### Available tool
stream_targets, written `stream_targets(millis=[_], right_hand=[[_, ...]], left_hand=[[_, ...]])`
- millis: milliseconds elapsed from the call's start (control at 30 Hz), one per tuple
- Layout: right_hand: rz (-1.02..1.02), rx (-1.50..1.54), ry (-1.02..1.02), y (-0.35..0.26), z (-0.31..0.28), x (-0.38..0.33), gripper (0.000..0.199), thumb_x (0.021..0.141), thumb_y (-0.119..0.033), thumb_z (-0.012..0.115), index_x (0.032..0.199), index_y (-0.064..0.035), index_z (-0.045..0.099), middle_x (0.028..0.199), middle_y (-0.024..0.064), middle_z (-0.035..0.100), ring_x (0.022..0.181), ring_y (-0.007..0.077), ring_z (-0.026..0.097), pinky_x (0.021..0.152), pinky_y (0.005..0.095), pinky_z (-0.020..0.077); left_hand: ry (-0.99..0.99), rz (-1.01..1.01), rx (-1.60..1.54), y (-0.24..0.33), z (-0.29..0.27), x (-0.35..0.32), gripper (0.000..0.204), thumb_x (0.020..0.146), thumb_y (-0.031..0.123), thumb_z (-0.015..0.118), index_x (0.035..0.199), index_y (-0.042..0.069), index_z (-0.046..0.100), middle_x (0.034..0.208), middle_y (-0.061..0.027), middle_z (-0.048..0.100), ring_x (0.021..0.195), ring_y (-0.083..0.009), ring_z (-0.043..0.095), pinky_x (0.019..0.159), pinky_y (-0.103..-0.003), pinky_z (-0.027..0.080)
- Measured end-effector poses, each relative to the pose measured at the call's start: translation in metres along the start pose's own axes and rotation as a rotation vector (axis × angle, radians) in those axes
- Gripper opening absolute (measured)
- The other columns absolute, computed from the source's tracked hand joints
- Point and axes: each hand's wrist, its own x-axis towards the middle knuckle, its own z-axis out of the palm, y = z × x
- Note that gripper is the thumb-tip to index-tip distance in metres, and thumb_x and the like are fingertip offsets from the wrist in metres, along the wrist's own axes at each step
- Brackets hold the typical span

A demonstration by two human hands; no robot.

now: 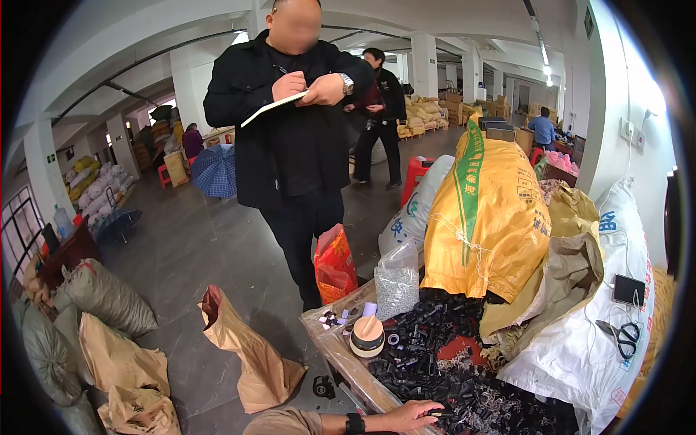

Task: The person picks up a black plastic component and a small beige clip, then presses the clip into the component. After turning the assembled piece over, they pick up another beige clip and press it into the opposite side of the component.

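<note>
My left hand (409, 416) reaches in from the lower edge, with a black band on the wrist. Its fingers are closed on a small black part (438, 412) at the near edge of the table. Beside it spreads a heap of small black plastic parts (428, 355), mixed with thin silvery metal pieces (478, 395). A round tub with a peach-coloured lid (367, 333) stands at the heap's left. Behind it is a clear plastic bag of small grey metal pieces (396, 288). My right hand is out of view.
A large yellow woven sack (482, 210) leans over the heap. Black scissors (623, 338) lie on a white sack (580, 377). A person in black (283, 123) stands across the table, writing in a notebook (272, 108). An open paper sack (250, 355) stands on the floor.
</note>
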Motion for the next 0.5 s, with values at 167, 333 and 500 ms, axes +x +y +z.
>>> stream_targets(millis=[167,333,500], right_hand=[[0.042,0.059,-0.003,0.014,0.014,0.007,0.017,0.071,-0.012,0.057,0.086,-0.004,0.056,0.085,0.0147,0.055,0.076,0.0304,0.05,0.066,0.0384,0.0412],[0.093,0.133,0.178,0.004,-0.006,0.019,0.006,0.069,-0.007,0.058,0.075,-0.0055,0.056,0.069,0.0086,0.053,0.067,0.0264,0.05,0.06,0.0355,0.0394],[0.245,0.054,0.292,0.044,-0.063,0.019,0.008,0.067,-0.003,0.059,0.073,-0.0018,0.054,0.074,0.0116,0.051,0.071,0.0256,0.051,0.062,0.0317,0.0418]], left_hand=[[-0.026,0.023,0.038,-0.007,0.003,0.007,0.034,0.082,0.018,0.053,0.112,0.004,0.046,0.094,-0.0087,0.053,0.078,-0.0145,0.052,0.067,-0.026,0.042],[0.17,0.033,-0.215,-0.034,0.005,0.008,0.034,0.08,0.012,0.055,0.112,0.002,0.046,0.091,0.0008,0.054,0.075,-0.0056,0.049,0.064,-0.021,0.043],[0.127,-0.342,-0.495,-0.006,-0.01,0.009,0.032,0.081,0.012,0.052,0.111,0.001,0.046,0.075,-0.0047,0.058,0.056,-0.007,0.049,0.056,-0.02,0.043]])
